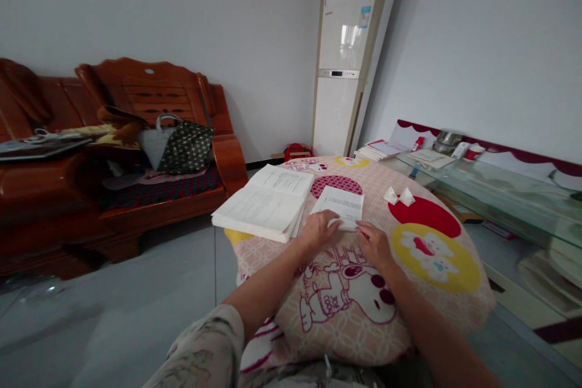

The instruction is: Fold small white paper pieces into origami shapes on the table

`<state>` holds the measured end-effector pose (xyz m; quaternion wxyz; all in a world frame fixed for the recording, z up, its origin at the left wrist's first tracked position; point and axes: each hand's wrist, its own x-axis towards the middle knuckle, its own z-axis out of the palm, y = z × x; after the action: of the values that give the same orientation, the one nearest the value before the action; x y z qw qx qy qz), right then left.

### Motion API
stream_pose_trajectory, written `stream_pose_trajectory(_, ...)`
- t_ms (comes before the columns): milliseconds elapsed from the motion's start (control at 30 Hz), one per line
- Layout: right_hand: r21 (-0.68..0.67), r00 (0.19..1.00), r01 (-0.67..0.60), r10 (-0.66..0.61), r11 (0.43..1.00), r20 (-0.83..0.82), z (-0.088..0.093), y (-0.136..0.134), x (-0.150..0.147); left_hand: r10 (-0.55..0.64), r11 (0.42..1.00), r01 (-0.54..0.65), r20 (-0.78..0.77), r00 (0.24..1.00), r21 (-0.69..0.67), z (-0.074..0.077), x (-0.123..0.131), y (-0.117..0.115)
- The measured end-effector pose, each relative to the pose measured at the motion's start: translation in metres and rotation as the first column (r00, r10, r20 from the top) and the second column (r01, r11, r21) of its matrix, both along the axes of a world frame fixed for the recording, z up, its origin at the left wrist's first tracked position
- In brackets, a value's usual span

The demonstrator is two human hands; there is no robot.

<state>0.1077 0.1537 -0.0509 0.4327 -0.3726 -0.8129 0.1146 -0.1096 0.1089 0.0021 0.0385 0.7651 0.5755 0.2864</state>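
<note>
A printed sheet of white paper (340, 201) lies on the patterned tablecloth in front of me, its near edge looking folded over. My left hand (320, 228) rests on the near left part of the paper, its fingers curled and pressed against that edge. At the near right corner, my right hand (373, 242) pinches the same edge between thumb and fingers. To the left is a thick open stack of printed pages (268, 203), like a book. Two small folded white paper pieces (399, 196) stand to the right of the sheet.
The round table wears a pink cartoon tablecloth (291, 315). At right, a glass-topped cabinet (500, 185) holds a red-and-white cup (474, 152) and metal bowls (448, 141). A tall air conditioner (339, 103) stands behind. On the left, a wooden sofa (150, 88) carries a bag (186, 145).
</note>
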Motion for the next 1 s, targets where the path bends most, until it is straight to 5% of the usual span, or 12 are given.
stream_pose_trajectory(100, -0.085, 0.995, 0.081, -0.086, 0.993, -0.059, 0.002, 0.0, 0.007, 0.327, 0.94, -0.334, -0.101, 0.94, -0.065, 0.014, -0.036, 0.007)
stream_pose_trajectory(267, -0.19, 0.974, 0.208, -0.221, 0.959, -0.047, 0.007, -0.001, 0.011, 0.482, 0.849, -0.512, -0.205, 0.852, -0.129, 0.024, -0.092, 0.012)
stream_pose_trajectory(433, -0.201, 0.97, 0.226, -0.24, 0.953, -0.047, 0.012, -0.003, 0.007, 0.457, 0.841, -0.515, -0.293, 0.84, -0.165, 0.022, -0.108, 0.017)
stream_pose_trajectory(1000, -0.224, 0.967, 0.213, -0.238, 0.951, -0.088, 0.014, -0.005, 0.006, 0.454, 0.815, -0.555, -0.413, 0.789, -0.165, 0.015, -0.085, 0.011)
